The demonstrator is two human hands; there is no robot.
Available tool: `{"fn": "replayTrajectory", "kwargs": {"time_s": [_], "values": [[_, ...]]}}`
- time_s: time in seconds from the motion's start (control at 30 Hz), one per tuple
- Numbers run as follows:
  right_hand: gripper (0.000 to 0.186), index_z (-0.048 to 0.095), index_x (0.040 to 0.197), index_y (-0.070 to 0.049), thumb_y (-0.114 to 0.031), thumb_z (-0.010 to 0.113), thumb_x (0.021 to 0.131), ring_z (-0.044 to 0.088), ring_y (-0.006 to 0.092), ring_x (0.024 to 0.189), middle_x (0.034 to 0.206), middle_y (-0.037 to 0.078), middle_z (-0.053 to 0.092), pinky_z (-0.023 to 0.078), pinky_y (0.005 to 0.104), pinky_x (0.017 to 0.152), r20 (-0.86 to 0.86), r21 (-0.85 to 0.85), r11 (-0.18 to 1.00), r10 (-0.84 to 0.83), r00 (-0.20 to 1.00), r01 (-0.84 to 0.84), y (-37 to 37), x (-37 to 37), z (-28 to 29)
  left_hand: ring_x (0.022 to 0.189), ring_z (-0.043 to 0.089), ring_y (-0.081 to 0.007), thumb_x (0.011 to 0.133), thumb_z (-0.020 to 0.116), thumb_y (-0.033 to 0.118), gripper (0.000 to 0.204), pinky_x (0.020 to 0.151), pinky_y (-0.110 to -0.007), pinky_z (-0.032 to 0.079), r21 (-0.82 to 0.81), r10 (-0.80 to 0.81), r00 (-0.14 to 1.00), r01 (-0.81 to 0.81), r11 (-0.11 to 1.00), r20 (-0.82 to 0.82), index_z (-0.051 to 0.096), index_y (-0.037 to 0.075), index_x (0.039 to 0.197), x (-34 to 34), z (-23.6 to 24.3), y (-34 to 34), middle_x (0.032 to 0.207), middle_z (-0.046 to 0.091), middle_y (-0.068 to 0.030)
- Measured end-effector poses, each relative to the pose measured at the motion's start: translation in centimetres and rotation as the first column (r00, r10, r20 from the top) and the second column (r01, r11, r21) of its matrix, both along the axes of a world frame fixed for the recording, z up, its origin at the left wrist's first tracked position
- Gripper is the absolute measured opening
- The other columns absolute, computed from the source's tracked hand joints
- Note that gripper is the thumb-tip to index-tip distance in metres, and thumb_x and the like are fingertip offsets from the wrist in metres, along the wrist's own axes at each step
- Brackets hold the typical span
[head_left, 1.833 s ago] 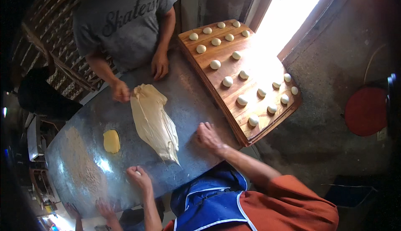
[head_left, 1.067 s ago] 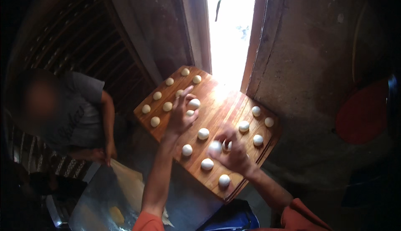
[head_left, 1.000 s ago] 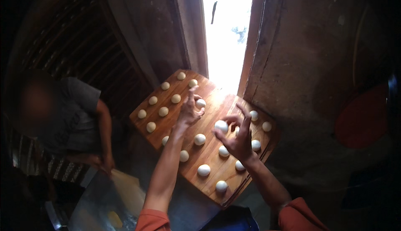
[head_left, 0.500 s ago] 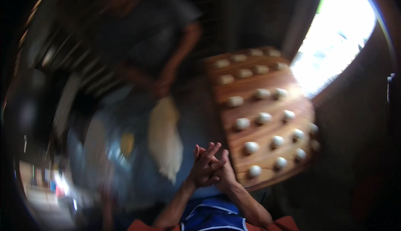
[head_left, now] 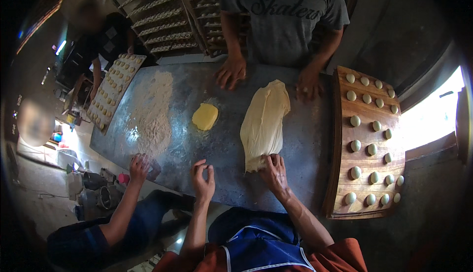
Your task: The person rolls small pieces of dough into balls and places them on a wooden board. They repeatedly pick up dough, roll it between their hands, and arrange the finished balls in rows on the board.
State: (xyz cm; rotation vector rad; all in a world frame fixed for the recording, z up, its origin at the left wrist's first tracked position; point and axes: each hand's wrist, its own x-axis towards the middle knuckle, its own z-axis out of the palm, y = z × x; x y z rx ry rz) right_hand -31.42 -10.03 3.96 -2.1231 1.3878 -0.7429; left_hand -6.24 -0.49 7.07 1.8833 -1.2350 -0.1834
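Note:
A long, pale sheet of dough (head_left: 266,117) lies stretched across the metal-topped table (head_left: 221,149) in front of me. At its near end is my right hand (head_left: 276,176), with its fingers closed on the dough's edge. To the left, my left hand (head_left: 203,183) is raised by the table's near edge, fingers loosely curled and apart from the thumb, with nothing between them. Beyond that hand sits a yellow lump that looks like butter or margarine (head_left: 205,116). Farther left a strip of white flour (head_left: 156,117) is spread over the tabletop.
At right, a wooden board (head_left: 362,139) carries several rows of round dough balls. Across the table stands a co-worker (head_left: 290,40), hands near the dough. Another person's hand (head_left: 140,166) touches the near left edge. Far left, someone holds a tray of dough pieces (head_left: 116,90); racks (head_left: 167,31) stand behind.
My hands, pressed together before, have parted; the right one now grips the dough's near end. My view has swung left, and the co-worker opposite has let go of the dough's far end.

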Motion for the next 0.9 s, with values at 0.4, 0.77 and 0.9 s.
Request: {"fn": "replayTrajectory", "kwargs": {"time_s": [0.4,0.77,0.9], "values": [[0.108,0.029,0.165,-0.025,-0.055,0.086,0.077,0.024,0.0626,0.149,0.161,0.036,0.031,0.019,0.0779,0.117,-0.459,0.416,0.894,0.364,0.811,-0.165,13.5,2.4,10.7,0.156,0.025,-0.0429,0.109,0.045,0.042,0.06,0.127,-0.06,0.01,0.076,-0.067,0.889,0.036,0.996,0.453,0.036,0.011,0.16,12.3,-3.9,-23.3,0.167,0.032,-0.0232],[0.101,-0.005,0.168,-0.005,-0.071,0.036,0.103,-0.004,0.0329,0.162,0.175,0.022,-0.003,0.002,0.045,0.13,0.764,0.336,0.852,0.003,0.646,-0.401,4.8,18.5,10.1,0.161,0.014,-0.0323,0.105,0.032,0.063,0.089,0.131,-0.048,0.008,-0.461,-0.547,0.476,0.294,0.837,-0.689,0.017,0.002,0.166,0.1,10.2,-3.2,0.173,0.021,-0.0199],[0.094,-0.008,0.167,-0.005,-0.064,0.033,0.107,-0.005,0.0309,0.163,0.175,0.021,-0.006,0.001,0.044,0.13,0.769,0.201,0.855,0.165,0.618,-0.478,9.3,19.0,11.1,0.162,0.01,-0.0339,0.106,0.024,0.061,0.084,0.13,-0.051,0.008,-0.37,-0.554,0.662,0.414,0.832,-0.505,0.018,0.003,0.167,3.5,7.3,-4.5,0.174,0.014,-0.0202]]}}
